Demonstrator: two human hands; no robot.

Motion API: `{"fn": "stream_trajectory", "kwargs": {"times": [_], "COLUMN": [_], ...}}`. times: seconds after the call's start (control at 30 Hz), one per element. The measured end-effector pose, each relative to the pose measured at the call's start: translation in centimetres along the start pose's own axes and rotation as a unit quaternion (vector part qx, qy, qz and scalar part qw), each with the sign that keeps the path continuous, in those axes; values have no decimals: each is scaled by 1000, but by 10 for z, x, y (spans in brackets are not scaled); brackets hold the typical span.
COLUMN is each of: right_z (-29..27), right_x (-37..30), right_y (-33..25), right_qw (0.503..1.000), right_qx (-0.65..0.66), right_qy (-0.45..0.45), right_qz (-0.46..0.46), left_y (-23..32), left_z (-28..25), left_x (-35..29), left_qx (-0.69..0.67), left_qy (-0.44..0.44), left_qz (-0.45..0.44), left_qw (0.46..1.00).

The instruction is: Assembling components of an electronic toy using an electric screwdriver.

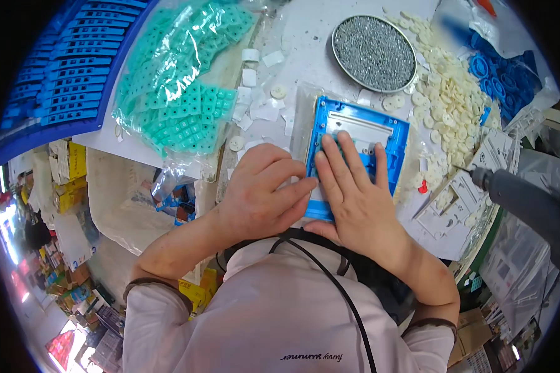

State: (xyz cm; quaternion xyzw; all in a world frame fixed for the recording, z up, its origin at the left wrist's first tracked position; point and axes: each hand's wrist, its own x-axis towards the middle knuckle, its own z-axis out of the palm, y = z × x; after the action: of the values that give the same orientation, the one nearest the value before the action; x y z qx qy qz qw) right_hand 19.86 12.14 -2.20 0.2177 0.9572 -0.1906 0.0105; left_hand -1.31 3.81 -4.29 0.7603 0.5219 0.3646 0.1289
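Observation:
A blue rectangular plastic casing (399,133) with a whitish panel inside lies on the worktable in front of me. My right hand (359,202) rests on it palm down, its fingers stretched out and slightly spread over the panel. At the casing's left edge is my left hand (269,191), with the fingers curled in and the tips pressed together. Whatever the left fingertips hold, if anything, is hidden. Under the casing's left side shows clear plastic film (300,118).
Beyond the casing stands a round tray of small metal screws (374,53). Cream plastic discs (445,93) heap up at the right, near a dark powered screwdriver (521,189). Bagged green keypads (180,81) and a blue crate of blue parts (74,74) are at the left.

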Motion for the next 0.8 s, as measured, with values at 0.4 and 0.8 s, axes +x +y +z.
{"fn": "stream_trajectory", "kwargs": {"times": [0.4,0.8], "right_z": [-11,-23], "right_x": [-1,-34], "right_y": [-6,6], "right_qw": [998,993], "right_qx": [36,69], "right_qy": [49,95], "right_qz": [-17,-5], "left_y": [-126,-192], "left_z": [-100,-39], "left_x": [165,244], "left_qx": [314,476], "left_qy": [-41,-116], "left_qz": [-74,-29], "left_qw": [946,871]}}
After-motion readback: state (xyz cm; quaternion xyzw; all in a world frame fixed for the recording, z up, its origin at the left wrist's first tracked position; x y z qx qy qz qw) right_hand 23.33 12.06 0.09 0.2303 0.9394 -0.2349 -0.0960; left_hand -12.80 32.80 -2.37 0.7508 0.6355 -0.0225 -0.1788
